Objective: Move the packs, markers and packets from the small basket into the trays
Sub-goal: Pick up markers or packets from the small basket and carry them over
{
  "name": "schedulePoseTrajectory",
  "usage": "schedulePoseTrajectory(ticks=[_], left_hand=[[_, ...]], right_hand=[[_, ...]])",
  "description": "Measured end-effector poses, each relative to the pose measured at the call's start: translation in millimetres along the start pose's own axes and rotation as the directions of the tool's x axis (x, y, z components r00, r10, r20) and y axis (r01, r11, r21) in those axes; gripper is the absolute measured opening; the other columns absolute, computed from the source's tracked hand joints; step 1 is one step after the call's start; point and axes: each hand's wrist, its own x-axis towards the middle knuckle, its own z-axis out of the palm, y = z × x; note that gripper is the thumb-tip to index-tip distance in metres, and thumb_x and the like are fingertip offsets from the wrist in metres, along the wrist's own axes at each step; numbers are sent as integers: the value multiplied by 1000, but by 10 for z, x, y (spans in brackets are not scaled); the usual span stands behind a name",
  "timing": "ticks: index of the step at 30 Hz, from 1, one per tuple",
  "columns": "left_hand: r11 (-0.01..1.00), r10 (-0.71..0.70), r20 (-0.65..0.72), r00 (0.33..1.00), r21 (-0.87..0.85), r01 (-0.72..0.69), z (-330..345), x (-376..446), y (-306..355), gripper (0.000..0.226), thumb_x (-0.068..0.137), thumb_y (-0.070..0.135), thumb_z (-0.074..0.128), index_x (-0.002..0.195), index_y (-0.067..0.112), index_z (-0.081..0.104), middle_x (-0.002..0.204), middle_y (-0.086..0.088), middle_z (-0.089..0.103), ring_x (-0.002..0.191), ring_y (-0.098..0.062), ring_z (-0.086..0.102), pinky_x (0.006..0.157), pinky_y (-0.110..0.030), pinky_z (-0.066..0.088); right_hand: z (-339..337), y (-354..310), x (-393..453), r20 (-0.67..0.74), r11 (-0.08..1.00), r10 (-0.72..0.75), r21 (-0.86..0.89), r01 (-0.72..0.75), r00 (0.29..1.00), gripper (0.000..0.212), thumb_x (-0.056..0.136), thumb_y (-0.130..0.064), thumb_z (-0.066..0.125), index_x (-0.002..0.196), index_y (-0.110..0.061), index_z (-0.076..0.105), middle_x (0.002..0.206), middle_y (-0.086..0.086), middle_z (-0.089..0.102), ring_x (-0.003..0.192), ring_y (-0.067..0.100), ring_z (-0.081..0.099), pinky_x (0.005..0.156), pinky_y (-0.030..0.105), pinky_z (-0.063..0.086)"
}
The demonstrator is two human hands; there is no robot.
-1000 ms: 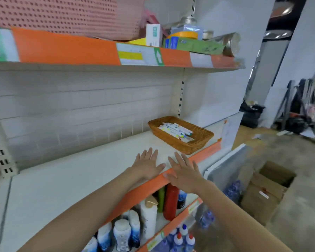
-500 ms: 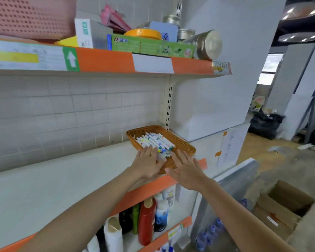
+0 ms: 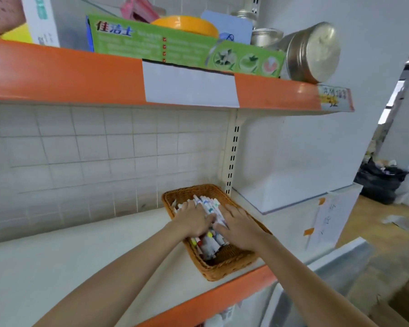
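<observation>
One wicker basket (image 3: 224, 267) is seen on the white middle shelf (image 3: 57, 267), near its orange front edge and just beside the slotted upright (image 3: 233, 156). It is filled with a bundle of white markers (image 3: 210, 243) with coloured caps; an exact count cannot be given, since most are covered by the hands and the frame is blurred.

Two hands are placed inside the basket. The left hand (image 3: 194, 219) is laid palm-down on the markers, fingers (image 3: 187, 205) spread and flat, not closed around anything. The right hand (image 3: 239, 226) is laid on the markers just beside it, fingers also flat; whether any marker is gripped underneath cannot be told.

Packs and packets cannot be made out in the basket. The far marker tips are visible beyond the left hand, the near caps below both palms.

On the upper shelf: one green toothpaste box (image 3: 187, 48), one orange round lid or dish (image 3: 187, 24), one metal tin (image 3: 313, 51) lying on its side, one white carton (image 3: 41, 20) cut off at the top, a pink perforated basket (image 3: 3, 13) cut off at the corner. Further items behind are partly hidden. One blank white label (image 3: 190, 84) is fixed on the orange strip.

At right, a black bag (image 3: 380, 182) is seen on the floor.
</observation>
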Motion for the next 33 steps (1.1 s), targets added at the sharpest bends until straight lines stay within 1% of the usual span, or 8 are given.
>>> schedulePoseTrajectory(ticks=[5, 9, 12, 16, 26, 29, 31, 33], left_hand=[[998, -61, -75, 995, 1, 61, -9, 165, 63, 68, 100, 52, 25, 144, 1, 29, 146, -23, 24, 134, -37, 24, 113, -43, 21], [989, -148, -159, 976, -42, 143, 20, 287, 106, 67, 99, 50, 32, 144, 1, 27, 144, -19, 25, 134, -35, 25, 111, -41, 25], [983, -180, -203, 962, -56, 173, 55, 331, 145, 66, 97, 50, 37, 143, 3, 27, 144, -18, 26, 134, -34, 26, 110, -41, 27], [977, -211, -227, 951, -77, 198, 67, 352, 146, 71, 94, 53, 40, 142, 1, 29, 141, -18, 28, 133, -33, 27, 109, -41, 28], [921, -324, -168, 931, -283, 269, 49, 413, 123, 77, 87, 55, 51, 137, -3, 38, 136, -16, 36, 129, -33, 38, 106, -39, 35], [913, -333, -176, 926, -307, 270, 52, 435, 108, 73, 90, 53, 49, 137, -2, 40, 136, -17, 39, 129, -31, 39, 106, -39, 36], [906, -341, -191, 920, -329, 267, 48, 423, 121, 69, 91, 51, 48, 136, -1, 42, 135, -17, 42, 126, -32, 42, 105, -39, 37], [900, -348, -229, 909, -352, 256, 38, 406, 138, 60, 91, 46, 50, 129, 0, 45, 128, -16, 50, 119, -31, 48, 98, -38, 41]], right_hand=[[-24, 78, 273, 22, 998, -57, -14, 57, 998, 62, 103, -43, 28, 154, -13, 10, 158, 9, 20, 143, 25, 18, 116, 36, 18], [-18, 124, 425, 0, 987, -110, -114, 109, 994, 50, 102, -40, 31, 140, -9, 41, 137, 11, 42, 126, 26, 32, 106, 35, 28], [23, 153, 479, -28, 987, -140, -83, 138, 990, 43, 98, -40, 38, 123, -9, 53, 124, 9, 46, 117, 23, 40, 96, 33, 36], [23, 146, 491, -57, 989, -147, -15, 146, 988, 40, 94, -43, 47, 117, -11, 53, 115, 7, 46, 93, 25, 54, 69, 30, 37], [54, 194, 536, -79, 952, -199, 222, 212, 977, 26, 86, -27, 61, 106, -11, 59, 88, 1, 49, 76, 18, 49, 53, 26, 32], [65, 214, 528, -97, 924, -218, 299, 237, 971, 23, 88, -23, 59, 109, -12, 60, 73, -3, 47, 62, 12, 45, 48, 23, 28], [64, 231, 535, -124, 919, -191, 327, 222, 974, 5, 91, -24, 55, 92, -19, 57, 66, -7, 42, 56, 8, 40, 47, 23, 26], [75, 239, 540, -139, 916, -165, 345, 204, 976, 16, 92, -27, 53, 80, -22, 46, 68, -4, 45, 60, 12, 44, 48, 24, 27]])
